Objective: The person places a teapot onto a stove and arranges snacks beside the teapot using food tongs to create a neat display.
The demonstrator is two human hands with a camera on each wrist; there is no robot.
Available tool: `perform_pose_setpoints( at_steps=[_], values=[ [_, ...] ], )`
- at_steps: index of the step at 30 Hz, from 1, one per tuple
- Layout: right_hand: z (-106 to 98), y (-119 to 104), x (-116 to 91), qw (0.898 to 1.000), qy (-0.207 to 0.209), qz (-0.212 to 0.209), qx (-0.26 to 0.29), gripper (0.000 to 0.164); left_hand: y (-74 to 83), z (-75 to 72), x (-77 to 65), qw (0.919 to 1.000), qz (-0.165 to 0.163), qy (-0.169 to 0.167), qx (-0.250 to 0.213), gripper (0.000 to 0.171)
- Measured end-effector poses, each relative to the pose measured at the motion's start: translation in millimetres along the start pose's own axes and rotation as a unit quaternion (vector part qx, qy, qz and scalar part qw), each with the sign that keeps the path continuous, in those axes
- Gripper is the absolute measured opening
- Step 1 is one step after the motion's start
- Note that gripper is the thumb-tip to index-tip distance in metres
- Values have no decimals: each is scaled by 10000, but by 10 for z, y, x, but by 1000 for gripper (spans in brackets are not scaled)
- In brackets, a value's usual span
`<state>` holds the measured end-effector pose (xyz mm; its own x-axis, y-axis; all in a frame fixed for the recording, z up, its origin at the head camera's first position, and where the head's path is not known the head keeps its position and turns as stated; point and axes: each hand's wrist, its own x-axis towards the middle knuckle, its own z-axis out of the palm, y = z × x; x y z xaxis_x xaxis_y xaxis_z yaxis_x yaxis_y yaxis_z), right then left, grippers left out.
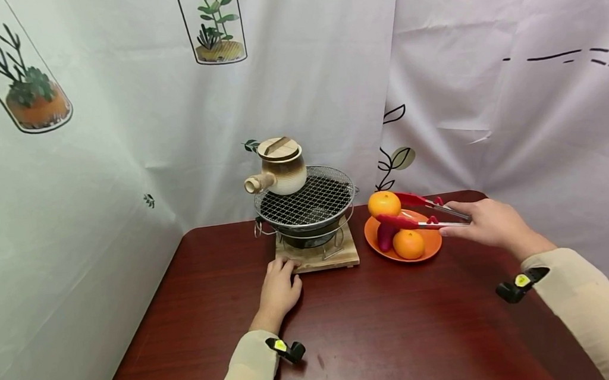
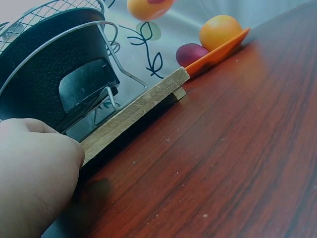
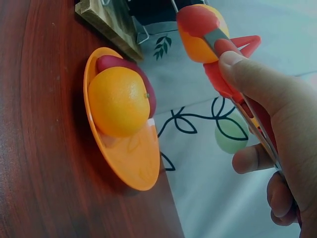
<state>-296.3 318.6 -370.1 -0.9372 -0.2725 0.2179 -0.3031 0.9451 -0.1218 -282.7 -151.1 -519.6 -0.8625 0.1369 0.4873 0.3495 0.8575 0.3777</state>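
Observation:
My right hand [image 1: 492,226] grips metal tongs [image 3: 262,131] with red tips. Between the tips an orange [image 1: 384,206] is held above the orange plate [image 1: 431,250]. On that plate lie another orange [image 3: 119,101] and a smooth, reddish-purple, elongated piece of produce [image 1: 386,237]. My left hand [image 1: 280,290] holds the front left corner of the wooden board [image 1: 315,263]; its fingertips are partly hidden. A round dark grill [image 2: 54,64] with a wire mesh [image 1: 305,205] stands on this board. A lidded clay pot [image 1: 287,173] with a side handle sits on the mesh's left part.
The dark red wooden table [image 1: 380,327] extends in front of the board and plate. Printed cloth [image 1: 316,64] hangs close behind the table and along its left side. The pot's handle [image 1: 258,183] points left and toward me.

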Motion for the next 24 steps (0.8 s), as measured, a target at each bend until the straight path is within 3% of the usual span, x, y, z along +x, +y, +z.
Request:
perform_pose_setpoints(
  at_steps=[7,24],
  values=[
    [-36,-32,24,10000,-65,21,-60,91,16,-16,-9,9999,67,99,11,21],
    [-115,-127,77,9997,173,-143,-63,81,12,-4,-18,9999,94,131,29,22]
  ],
)
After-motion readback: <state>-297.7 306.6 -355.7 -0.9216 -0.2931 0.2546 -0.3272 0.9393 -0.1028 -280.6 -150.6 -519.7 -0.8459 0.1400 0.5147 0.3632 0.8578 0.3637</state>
